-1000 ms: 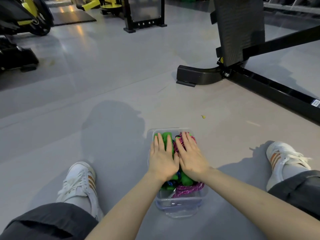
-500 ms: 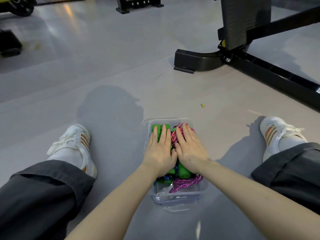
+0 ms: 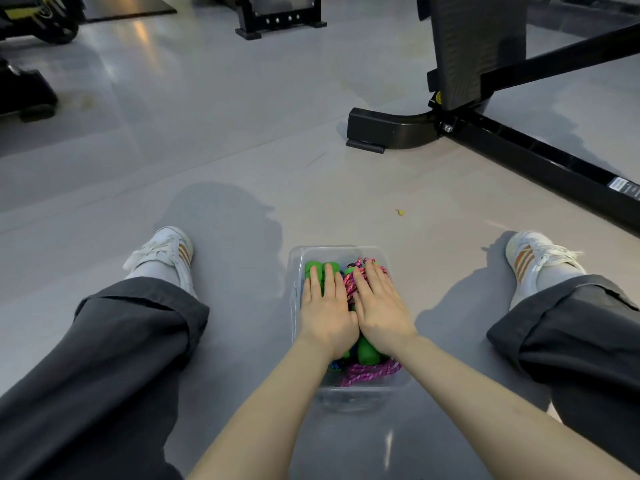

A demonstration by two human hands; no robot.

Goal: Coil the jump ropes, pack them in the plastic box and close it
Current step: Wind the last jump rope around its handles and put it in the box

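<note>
A clear plastic box (image 3: 346,250) stands on the grey floor between my legs. Coiled jump ropes fill it: green handles (image 3: 320,268) at the far left, another green handle (image 3: 365,353) near my wrists, and pink braided rope (image 3: 369,372) at the near side. My left hand (image 3: 325,313) lies flat with straight fingers on the green handles. My right hand (image 3: 379,306) lies flat beside it on the pink rope. Both palms press down on the contents. No lid is in view.
My legs in dark trousers and white shoes (image 3: 166,254) (image 3: 533,258) lie spread on either side of the box. A black gym machine base (image 3: 388,129) stands at the far right. More black and yellow equipment (image 3: 38,22) stands at the far left.
Both hands stay flat on the ropes in the box. The view has shifted, so my legs now show more on both sides.
</note>
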